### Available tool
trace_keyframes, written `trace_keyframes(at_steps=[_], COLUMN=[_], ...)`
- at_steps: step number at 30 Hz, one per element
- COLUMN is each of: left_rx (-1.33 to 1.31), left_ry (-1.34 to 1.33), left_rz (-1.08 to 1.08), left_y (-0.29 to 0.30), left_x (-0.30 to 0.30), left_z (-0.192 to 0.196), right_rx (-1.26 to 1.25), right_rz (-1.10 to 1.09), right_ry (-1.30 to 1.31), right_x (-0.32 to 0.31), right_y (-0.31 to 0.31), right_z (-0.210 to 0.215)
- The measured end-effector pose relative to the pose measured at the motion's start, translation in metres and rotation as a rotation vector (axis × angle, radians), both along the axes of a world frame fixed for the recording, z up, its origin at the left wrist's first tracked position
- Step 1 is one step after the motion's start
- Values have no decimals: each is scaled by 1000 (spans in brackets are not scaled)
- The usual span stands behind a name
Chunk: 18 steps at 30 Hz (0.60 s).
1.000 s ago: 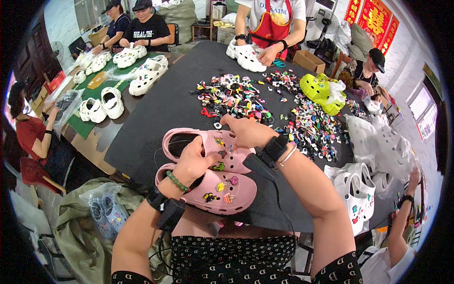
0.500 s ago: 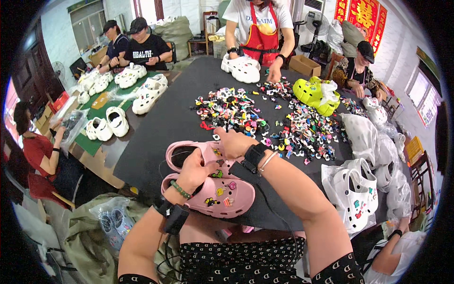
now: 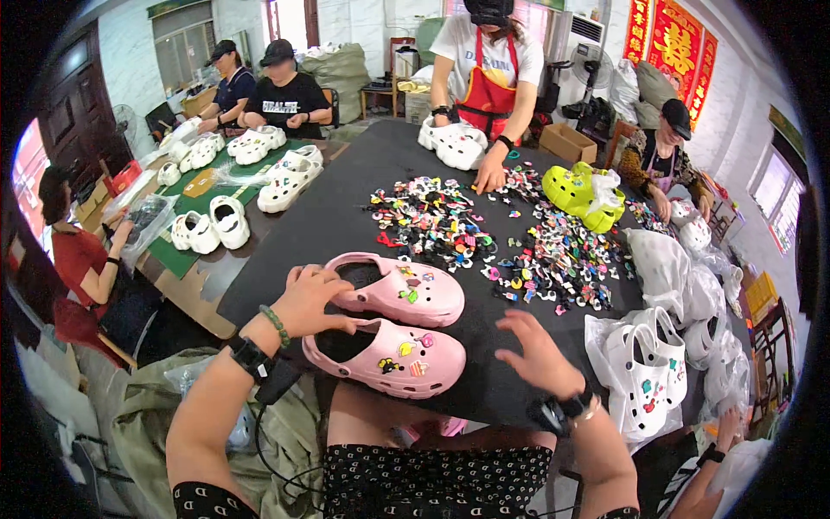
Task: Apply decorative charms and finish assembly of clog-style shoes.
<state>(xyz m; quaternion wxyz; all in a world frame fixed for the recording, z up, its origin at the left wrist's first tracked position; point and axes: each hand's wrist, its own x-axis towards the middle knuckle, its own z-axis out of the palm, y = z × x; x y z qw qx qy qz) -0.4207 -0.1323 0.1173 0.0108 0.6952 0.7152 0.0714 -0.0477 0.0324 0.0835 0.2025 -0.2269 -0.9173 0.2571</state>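
Observation:
A pair of pink clogs lies side by side in front of me, toes to the right. The farther clog and the nearer clog both carry small coloured charms on their uppers. My left hand is at their heel ends, fingers spread and thumb apart. Its fingertips reach the far clog's heel; whether they press on it I cannot tell. Right of the toes, my right hand hovers with fingers apart and nothing in it. Beyond the clogs, loose shoe charms lie in a heap on the black tabletop.
A second charm heap lies to the right, below lime-green clogs. White clogs in clear plastic stand at the right edge. Across the table a person in a red apron handles a white clog. Other people sit around.
My right hand has left the far clog's toe and drawn back to the right, opening. My left hand has moved off the uppers toward the heels. Both clogs now show more fully.

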Motion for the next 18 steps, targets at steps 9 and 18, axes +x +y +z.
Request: trace_keyframes(at_steps=[9,18], left_rx=[-110,58], left_ry=[-56,203], left_rz=[-120,-376], left_y=[-12,-13], left_x=[8,11], left_z=[4,53], right_rx=[55,195], right_rz=[-170,-271], right_ry=[35,30], right_x=[38,22], right_y=[-52,-60], right_z=[-71,-76])
